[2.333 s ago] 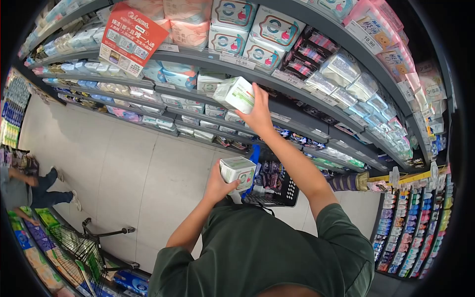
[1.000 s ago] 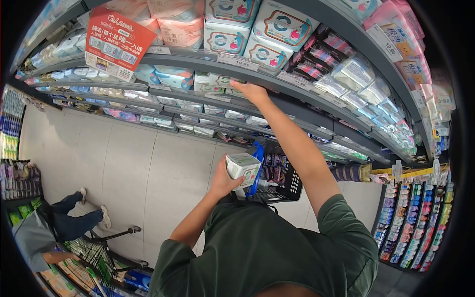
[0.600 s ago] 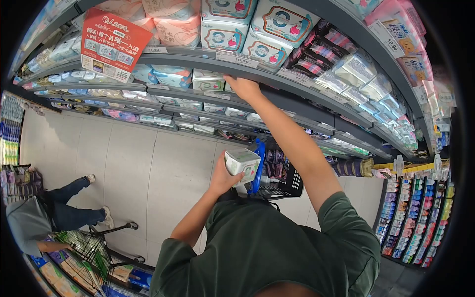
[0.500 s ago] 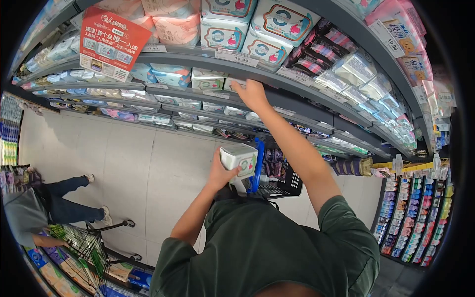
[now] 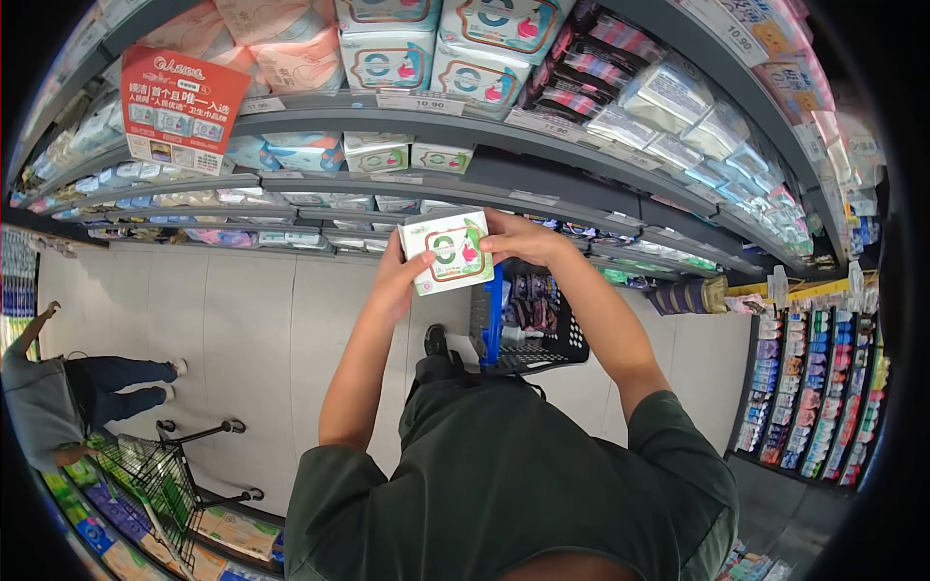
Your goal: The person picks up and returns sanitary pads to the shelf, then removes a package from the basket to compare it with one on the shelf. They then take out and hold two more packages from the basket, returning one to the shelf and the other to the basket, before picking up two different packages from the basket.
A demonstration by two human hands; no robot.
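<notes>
A white package with green and red print [image 5: 450,254] is held up in front of the shelves, its printed face toward the camera. My left hand [image 5: 395,271] grips its left side, thumb on the front. On the opposite side my right hand [image 5: 516,239] holds the upper right edge. Behind it, similar white and green packages [image 5: 442,158] sit on the second shelf, beside a dark bare stretch of shelf [image 5: 542,182].
Below my right forearm is a dark basket with a blue handle [image 5: 492,320], holding dark packages. At the far left a person [image 5: 48,402] stands by a wire shopping cart [image 5: 160,484]. A red sign [image 5: 184,108] hangs on the upper shelf.
My right hand has come down from the shelf and taken hold of the package. The left hand has raised the package and its front now faces me. The person's far arm is now outstretched.
</notes>
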